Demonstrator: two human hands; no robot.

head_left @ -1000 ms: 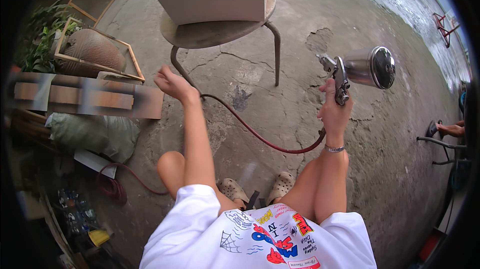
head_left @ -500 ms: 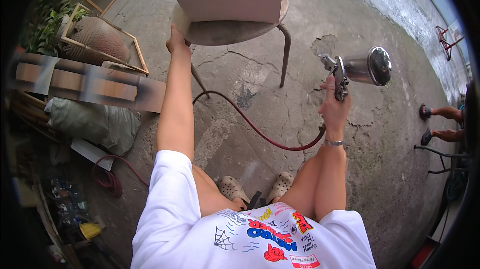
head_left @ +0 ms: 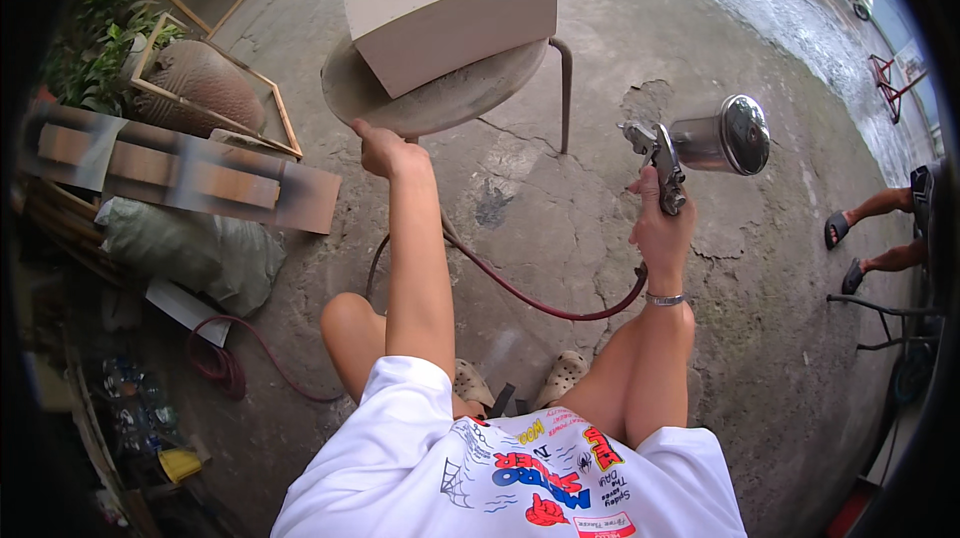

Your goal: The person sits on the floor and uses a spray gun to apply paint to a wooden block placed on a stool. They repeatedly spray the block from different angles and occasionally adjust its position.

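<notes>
Spray gun [head_left: 662, 170] with a shiny metal cup [head_left: 703, 144] — gripped in the right hand [head_left: 664, 235], dark-red hose [head_left: 572, 316] looping below. From where I stand, the left hand [head_left: 392, 154] meets the near rim of the round stool [head_left: 450, 103] (whether its fingers grip, I can't tell) — a pale box [head_left: 462, 30] rests on top.

Fingers of the left hand [head_left: 394, 152], mostly hidden at the stool's [head_left: 450, 104] edge
</notes>
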